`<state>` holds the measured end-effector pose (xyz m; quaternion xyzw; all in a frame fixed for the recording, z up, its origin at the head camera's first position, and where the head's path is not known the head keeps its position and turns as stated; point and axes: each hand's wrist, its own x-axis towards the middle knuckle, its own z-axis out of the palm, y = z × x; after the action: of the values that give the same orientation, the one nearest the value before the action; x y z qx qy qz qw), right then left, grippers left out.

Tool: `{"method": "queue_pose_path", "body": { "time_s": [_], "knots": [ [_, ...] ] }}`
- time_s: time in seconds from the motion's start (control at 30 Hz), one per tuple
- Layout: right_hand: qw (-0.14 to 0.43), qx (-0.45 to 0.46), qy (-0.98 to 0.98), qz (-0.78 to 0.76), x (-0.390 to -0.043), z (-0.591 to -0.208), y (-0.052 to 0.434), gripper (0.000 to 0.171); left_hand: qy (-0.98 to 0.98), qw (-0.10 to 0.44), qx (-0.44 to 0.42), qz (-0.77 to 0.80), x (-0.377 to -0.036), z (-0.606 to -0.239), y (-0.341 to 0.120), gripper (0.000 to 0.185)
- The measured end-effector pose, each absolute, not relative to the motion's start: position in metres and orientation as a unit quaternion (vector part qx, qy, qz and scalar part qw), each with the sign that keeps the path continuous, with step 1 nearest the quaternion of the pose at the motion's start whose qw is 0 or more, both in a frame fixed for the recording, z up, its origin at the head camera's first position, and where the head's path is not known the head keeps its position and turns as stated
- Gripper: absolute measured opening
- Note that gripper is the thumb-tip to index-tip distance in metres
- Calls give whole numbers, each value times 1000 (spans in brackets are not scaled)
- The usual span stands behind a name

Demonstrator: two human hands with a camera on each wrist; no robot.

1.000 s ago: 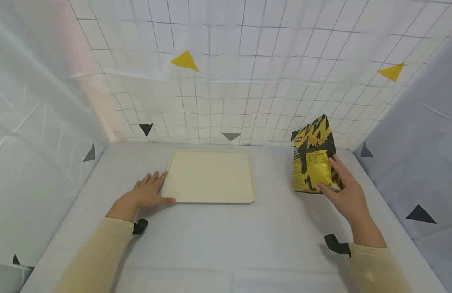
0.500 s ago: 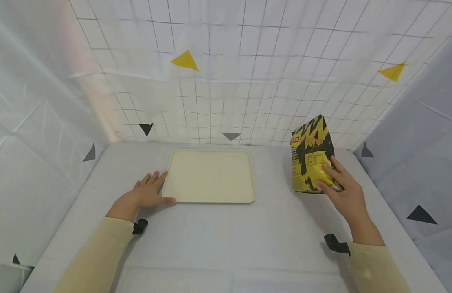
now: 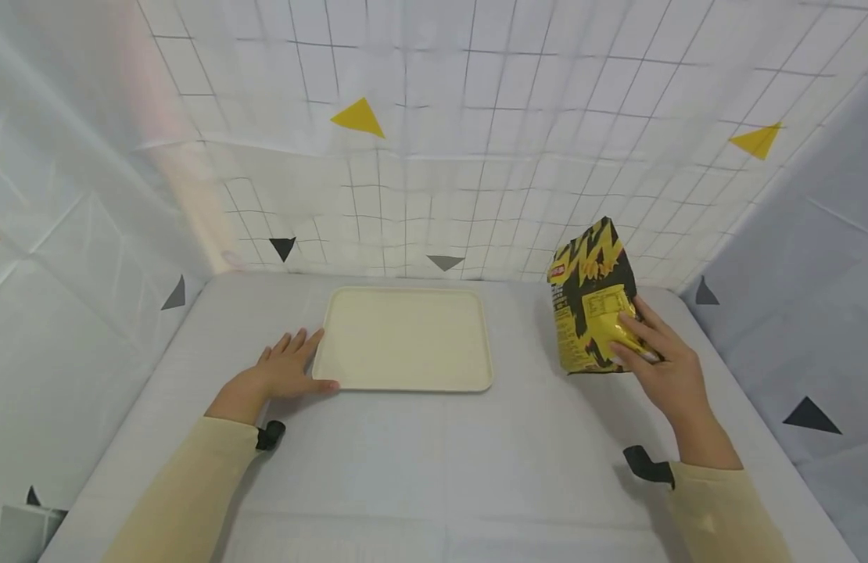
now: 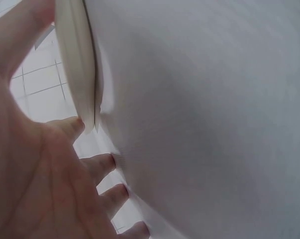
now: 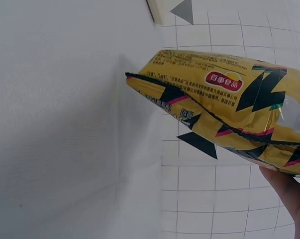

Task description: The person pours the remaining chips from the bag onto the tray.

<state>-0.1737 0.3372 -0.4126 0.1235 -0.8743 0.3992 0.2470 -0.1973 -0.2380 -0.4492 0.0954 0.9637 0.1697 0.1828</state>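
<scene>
A yellow-and-black snack bag (image 3: pixel 593 297) stands upright at the right of the grey table, and my right hand (image 3: pixel 659 361) grips its lower right side with fingers across the yellow panel. The right wrist view shows the bag (image 5: pixel 224 107) raised off the surface, a finger under it at the edge. A cream rectangular tray (image 3: pixel 403 338) lies flat at the table's middle. My left hand (image 3: pixel 286 369) rests flat at the tray's front left corner, thumb along its front rim, fingers straight. In the left wrist view the tray edge (image 4: pixel 80 64) lies against my thumb and fingers.
The grey table (image 3: pixel 441 461) is closed in by white gridded sheets with yellow and black triangles at the back and both sides. Bare surface stretches between the tray and the bag and along the front.
My right hand has drawn the bag slightly left and up, tilting its top leftward. The left hand and tray have stayed put.
</scene>
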Motion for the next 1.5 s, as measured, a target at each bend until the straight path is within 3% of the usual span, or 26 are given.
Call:
{"method": "queue_pose_path", "body": {
  "time_s": [0.5, 1.13, 1.5],
  "knots": [
    [265, 118, -857, 426, -169, -404, 335, 57, 964, 185, 94, 167, -198, -447, -236, 119],
    [243, 133, -842, 462, -161, -386, 322, 57, 964, 187, 90, 167, -197, -448, -239, 122],
    [245, 188, -831, 463, -158, -376, 316, 56, 963, 187, 92, 169, -197, -449, -239, 121]
  ]
}}
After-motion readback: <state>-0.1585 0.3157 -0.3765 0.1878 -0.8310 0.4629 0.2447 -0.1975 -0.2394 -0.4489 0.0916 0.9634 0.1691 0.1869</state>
